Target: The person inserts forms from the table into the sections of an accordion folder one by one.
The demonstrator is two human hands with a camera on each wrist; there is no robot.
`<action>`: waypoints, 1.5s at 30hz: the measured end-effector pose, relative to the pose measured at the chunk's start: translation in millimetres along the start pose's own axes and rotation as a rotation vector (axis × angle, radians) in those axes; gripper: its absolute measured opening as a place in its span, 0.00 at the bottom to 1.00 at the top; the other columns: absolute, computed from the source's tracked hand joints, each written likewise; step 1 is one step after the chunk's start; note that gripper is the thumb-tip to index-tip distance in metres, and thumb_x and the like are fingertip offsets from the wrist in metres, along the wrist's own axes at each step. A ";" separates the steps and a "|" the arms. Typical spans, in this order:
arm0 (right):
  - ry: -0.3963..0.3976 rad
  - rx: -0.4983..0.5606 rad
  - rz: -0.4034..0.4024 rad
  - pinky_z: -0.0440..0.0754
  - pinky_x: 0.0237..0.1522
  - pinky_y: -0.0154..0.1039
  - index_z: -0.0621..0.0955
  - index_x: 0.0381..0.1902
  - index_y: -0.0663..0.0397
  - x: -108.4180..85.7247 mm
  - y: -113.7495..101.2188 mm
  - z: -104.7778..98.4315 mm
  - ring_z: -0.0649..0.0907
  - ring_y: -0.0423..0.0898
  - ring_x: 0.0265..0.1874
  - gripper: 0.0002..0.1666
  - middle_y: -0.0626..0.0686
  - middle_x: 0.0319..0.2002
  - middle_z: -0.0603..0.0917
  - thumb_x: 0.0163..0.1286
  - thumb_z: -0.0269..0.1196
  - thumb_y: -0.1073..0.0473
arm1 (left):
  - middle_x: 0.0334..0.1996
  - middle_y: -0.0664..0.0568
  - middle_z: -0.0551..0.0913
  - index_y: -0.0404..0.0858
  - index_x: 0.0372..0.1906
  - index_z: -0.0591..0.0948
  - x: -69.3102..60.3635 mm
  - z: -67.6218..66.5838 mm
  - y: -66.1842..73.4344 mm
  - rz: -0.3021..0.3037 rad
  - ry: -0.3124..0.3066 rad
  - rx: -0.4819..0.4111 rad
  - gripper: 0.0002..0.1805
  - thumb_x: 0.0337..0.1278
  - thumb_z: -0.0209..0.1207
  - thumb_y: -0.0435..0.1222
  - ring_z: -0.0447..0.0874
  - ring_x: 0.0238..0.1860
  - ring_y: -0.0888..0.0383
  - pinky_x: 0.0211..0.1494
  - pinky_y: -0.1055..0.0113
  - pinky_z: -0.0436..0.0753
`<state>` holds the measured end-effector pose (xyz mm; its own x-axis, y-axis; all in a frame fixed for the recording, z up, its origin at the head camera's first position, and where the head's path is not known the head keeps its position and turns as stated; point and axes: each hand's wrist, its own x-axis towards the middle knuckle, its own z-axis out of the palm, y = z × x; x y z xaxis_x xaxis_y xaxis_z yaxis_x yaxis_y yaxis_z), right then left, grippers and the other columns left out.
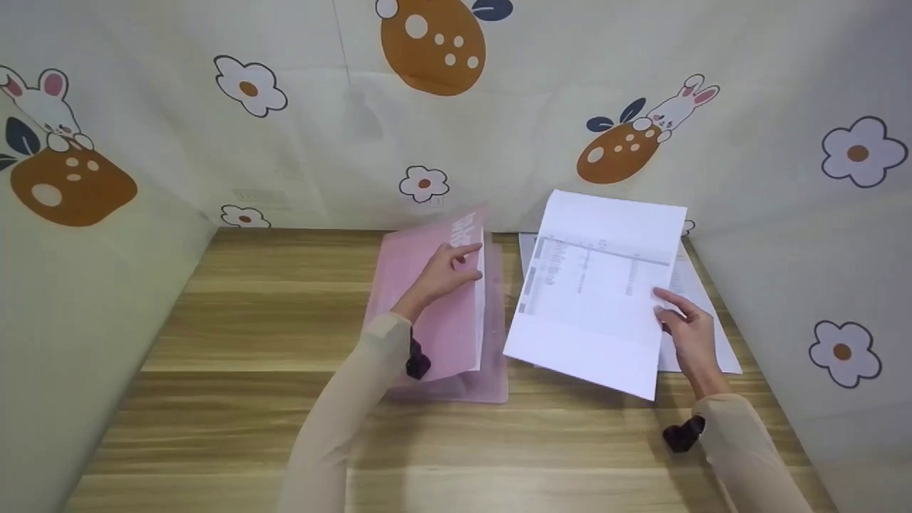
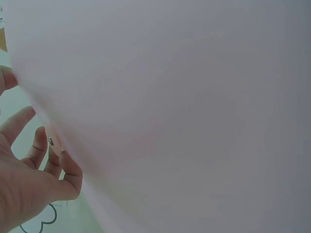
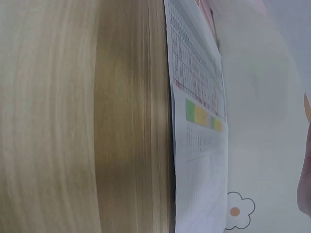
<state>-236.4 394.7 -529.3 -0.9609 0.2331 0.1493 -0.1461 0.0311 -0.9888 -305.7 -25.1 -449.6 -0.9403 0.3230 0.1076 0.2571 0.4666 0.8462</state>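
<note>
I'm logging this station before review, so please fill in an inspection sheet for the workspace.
Surface: wood-grain table, lit unevenly, with shadows near the arms.
Job's things: pink folder, its cover raised, white paper inside; white sheet held tilted over papers lying on the table.
Clutter: nothing seen.
Grippers: bare hands; left hand pinches the folder's edge, right hand pinches the sheet's right edge. A small black device sits at each wrist.
Cables: nothing certain; a thin dark line shows on the back cloth, cord or crease unclear.
Surroundings: pale cloth on three sides, printed with flowers, rabbits and orange-brown fruit.
</note>
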 end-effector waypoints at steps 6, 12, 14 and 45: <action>0.037 0.112 0.015 0.75 0.32 0.31 0.78 0.49 0.60 1.1 0.5 7.5 0.78 0.43 0.36 0.20 0.54 0.49 0.76 0.57 0.60 0.68 | 0.35 0.46 0.68 0.41 0.56 0.73 1.1 0.0 -1.4 0.003 0.000 0.000 0.28 0.44 0.62 0.36 0.64 0.34 0.53 0.34 0.66 0.66; 0.099 0.102 -0.009 0.75 0.32 0.31 0.78 0.49 0.58 17.3 37.9 0.6 0.78 0.45 0.37 0.21 0.54 0.51 0.75 0.56 0.63 0.64 | 0.35 0.45 0.68 0.40 0.56 0.73 1.1 0.4 -2.9 0.032 0.000 -0.014 0.28 0.43 0.62 0.35 0.63 0.33 0.53 0.34 0.66 0.65; 0.091 0.118 0.000 0.75 0.33 0.31 0.78 0.49 0.59 12.2 32.3 6.0 0.78 0.45 0.36 0.19 0.55 0.50 0.75 0.57 0.61 0.65 | 0.34 0.45 0.68 0.40 0.56 0.73 1.0 0.4 -3.0 0.035 0.006 -0.013 0.28 0.43 0.62 0.35 0.63 0.33 0.53 0.34 0.66 0.65; 0.084 -0.074 0.074 0.77 0.30 0.33 0.79 0.46 0.57 -16.6 25.1 45.8 0.79 0.44 0.34 0.17 0.56 0.46 0.76 0.58 0.58 0.67 | 0.37 0.47 0.66 0.46 0.57 0.72 0.2 1.5 -2.9 -0.067 -0.009 -0.050 0.29 0.44 0.61 0.38 0.63 0.35 0.54 0.33 0.67 0.65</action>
<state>-234.8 347.1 -556.3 -0.9450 0.3176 0.0785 -0.0552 0.0817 -0.9951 -306.3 -25.2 -452.8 -0.9529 0.2999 0.0452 0.1820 0.4460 0.8764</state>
